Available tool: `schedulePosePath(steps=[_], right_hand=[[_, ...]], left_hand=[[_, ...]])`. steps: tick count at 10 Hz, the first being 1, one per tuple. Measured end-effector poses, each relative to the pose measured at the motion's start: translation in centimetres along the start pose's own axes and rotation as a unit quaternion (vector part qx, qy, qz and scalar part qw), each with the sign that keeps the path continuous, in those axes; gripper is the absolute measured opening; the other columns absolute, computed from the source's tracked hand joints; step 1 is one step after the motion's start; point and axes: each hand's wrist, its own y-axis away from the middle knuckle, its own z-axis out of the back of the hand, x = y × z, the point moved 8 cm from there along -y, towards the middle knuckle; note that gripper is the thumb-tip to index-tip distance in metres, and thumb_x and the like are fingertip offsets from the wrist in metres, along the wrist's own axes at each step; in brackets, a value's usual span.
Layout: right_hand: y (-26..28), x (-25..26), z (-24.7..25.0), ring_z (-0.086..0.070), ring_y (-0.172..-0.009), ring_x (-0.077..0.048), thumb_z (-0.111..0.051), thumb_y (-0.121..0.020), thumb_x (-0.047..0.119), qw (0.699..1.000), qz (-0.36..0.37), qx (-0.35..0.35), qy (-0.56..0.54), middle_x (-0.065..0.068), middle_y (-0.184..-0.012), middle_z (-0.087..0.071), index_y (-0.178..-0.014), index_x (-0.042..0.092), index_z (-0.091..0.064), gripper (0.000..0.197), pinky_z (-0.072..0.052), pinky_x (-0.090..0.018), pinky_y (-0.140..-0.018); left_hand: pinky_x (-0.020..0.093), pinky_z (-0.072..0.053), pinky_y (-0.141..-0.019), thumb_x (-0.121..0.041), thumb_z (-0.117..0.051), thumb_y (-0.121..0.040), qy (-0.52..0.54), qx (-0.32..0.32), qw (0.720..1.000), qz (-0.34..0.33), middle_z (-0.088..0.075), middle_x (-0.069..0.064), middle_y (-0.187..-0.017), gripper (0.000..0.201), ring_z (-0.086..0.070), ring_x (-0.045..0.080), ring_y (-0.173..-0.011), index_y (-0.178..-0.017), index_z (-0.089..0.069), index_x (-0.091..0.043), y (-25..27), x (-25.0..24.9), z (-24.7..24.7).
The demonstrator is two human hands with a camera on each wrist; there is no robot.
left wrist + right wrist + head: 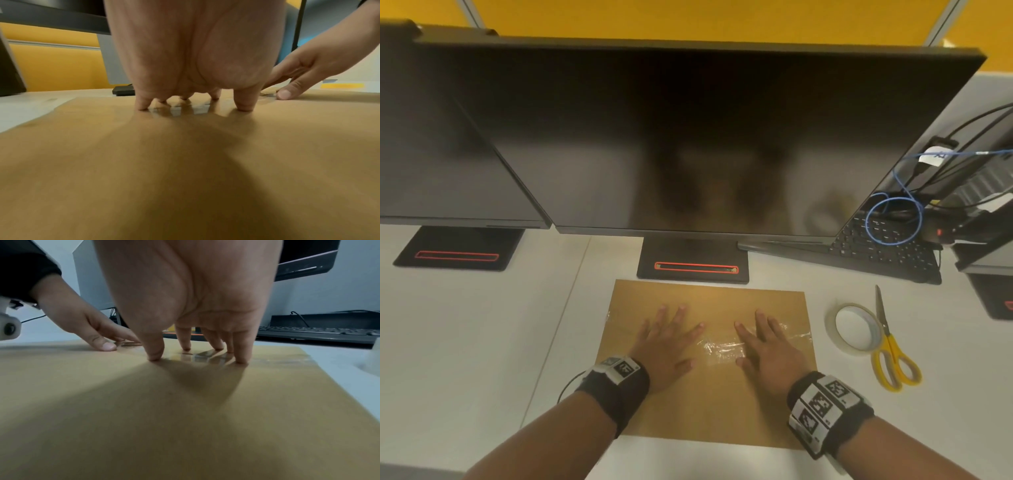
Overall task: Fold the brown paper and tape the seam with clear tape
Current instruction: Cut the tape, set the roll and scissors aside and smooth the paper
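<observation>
White worktop [482, 342] below dark monitors: left hand [666, 346] and right hand [767, 346] press flat, fingers spread, grasping nothing, on brown paper [709, 404] at centre. Clear tape [722, 346] runs left-right across it, roll [854, 329] right.

Overhead light is falling warm and rather dim, throwing soft shadows beneath each palm across the brown paper [185, 170]. Glare is glinting off the clear tape [726, 344] (crinkled, so patchy). Wide-angle distortion is bending the monitor [688, 137]; wrist-view foregrounds are blurring.
</observation>
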Motion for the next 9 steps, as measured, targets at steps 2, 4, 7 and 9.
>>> schedulePosePath(steps=[2, 4, 7, 9], right_hand=[[-0.2, -2.7, 3.0, -0.023, -0.142, -0.027, -0.049, -0.087, 0.054, 0.985, -0.062, -0.138, -0.089, -0.007, -0.154, -0.023, -0.142, 0.029, -0.034, 0.062, -0.026, -0.043, -0.115], [-1.2, -4.8, 1.9, -0.002, -0.148, -0.029, -0.05, -0.09, 0.051, 0.993, -0.079, -0.061, -0.07, -0.007, -0.16, 0.0, -0.151, 0.027, -0.014, 0.074, -0.019, -0.044, -0.119], [-1.7, -4.6, 2.8, -0.009, -0.146, -0.029, -0.05, -0.087, 0.054, 0.994, -0.077, -0.058, -0.041, -0.009, -0.16, -0.005, -0.149, 0.027, -0.018, 0.075, -0.024, -0.045, -0.117], [-1.3, -4.7, 3.7, -0.018, -0.144, -0.027, -0.049, -0.088, 0.049, 0.995, -0.085, -0.052, -0.025, -0.007, -0.158, -0.013, -0.146, 0.028, -0.023, 0.068, -0.028, -0.046, -0.114]], left_hand=[[0.046, -0.015, -0.119, -0.056, -0.045, -0.092, 0.119, -0.146, 0.968, 0.164, 0.0, 0.004, -0.163, 0.071, -0.014, 0.027, -0.148, -0.152, -0.017, -0.03, 0.7, 4.7, 2.9], [0.052, -0.03, -0.111, -0.071, -0.055, -0.075, 0.174, -0.131, 0.933, 0.287, -0.004, 0.01, -0.16, 0.096, -0.016, 0.034, -0.145, -0.15, -0.015, -0.026, 1.2, 8.4, 1.5], [0.049, -0.036, -0.109, -0.073, -0.055, -0.073, 0.177, -0.1, 0.933, 0.296, -0.007, 0.009, -0.158, 0.096, -0.022, 0.032, -0.142, -0.149, -0.017, -0.029, 0.8, 8.7, 1.8], [0.052, -0.031, -0.108, -0.072, -0.048, -0.078, 0.122, -0.055, 0.945, 0.297, -0.011, 0.007, -0.159, 0.085, -0.023, 0.033, -0.142, -0.148, -0.022, -0.03, 0.9, 8.3, 3.5]])
